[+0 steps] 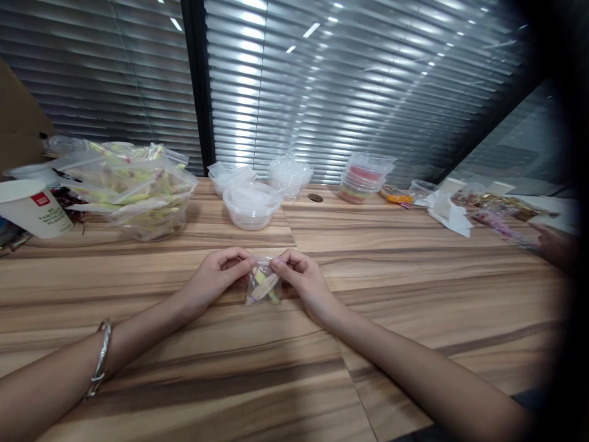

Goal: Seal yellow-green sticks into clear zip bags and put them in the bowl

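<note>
Between my two hands, just above the table, is a small clear zip bag [264, 287] with yellow-green and pale wrapped pieces inside, perhaps candies. My left hand [224, 271] pinches the bag's top left corner between thumb and fingers. Its top right corner is in the pinch of my right hand [301, 279]. The top edge with the seal strip runs between the two pinches; whether it is sealed cannot be seen. A silvery bangle [102, 359] circles my left wrist.
A clear bowl [156, 226] at the back left is heaped with similar filled bags [138, 178], beside a paper cup [39, 205]. Clear tubs [252, 209] and stacked containers [363, 178] stand along the back. Another person's hand [554, 242] is at the right among wrappers and tissue [446, 212].
</note>
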`<state>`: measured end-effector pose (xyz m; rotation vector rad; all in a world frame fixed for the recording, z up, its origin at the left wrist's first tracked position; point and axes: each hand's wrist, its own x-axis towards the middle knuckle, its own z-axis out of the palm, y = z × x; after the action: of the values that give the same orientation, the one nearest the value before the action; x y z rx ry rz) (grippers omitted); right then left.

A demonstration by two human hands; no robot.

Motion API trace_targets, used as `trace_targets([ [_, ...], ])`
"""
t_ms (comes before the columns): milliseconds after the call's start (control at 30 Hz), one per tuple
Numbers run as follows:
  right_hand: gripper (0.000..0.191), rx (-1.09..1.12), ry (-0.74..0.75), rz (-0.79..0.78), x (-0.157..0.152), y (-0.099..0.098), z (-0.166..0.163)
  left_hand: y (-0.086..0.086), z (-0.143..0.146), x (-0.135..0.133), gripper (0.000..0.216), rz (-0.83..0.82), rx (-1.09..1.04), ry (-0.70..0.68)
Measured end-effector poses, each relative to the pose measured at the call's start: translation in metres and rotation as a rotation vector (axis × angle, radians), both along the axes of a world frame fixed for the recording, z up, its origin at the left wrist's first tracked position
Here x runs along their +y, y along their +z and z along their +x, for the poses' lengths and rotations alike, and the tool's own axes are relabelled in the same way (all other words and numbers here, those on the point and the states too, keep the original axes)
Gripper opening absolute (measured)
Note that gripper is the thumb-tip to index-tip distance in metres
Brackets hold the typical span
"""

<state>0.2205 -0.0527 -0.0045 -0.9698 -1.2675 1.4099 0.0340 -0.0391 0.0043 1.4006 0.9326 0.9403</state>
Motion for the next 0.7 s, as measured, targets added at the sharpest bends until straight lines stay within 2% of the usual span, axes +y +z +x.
trace_targets([
  [300, 0.029, -0.022, 0.037, -0.001, -0.0013, 0.0019, -0.0011, 0.0025, 0.0000, -0.0005, 0.020, 0.023, 0.065, -0.023],
  [500, 0.028, -0.261, 0.079, 0.157, -0.0071, 0.0041, 0.0004, -0.0007, -0.0012, -0.0011, 0.023, 0.057, 0.150, -0.124],
  [700, 0.028, -0.323, 0.151, 0.152, -0.0075, 0.0045, 0.0002, 0.0007, -0.0021, -0.0045, 0.028, 0.141, 0.277, -0.204],
])
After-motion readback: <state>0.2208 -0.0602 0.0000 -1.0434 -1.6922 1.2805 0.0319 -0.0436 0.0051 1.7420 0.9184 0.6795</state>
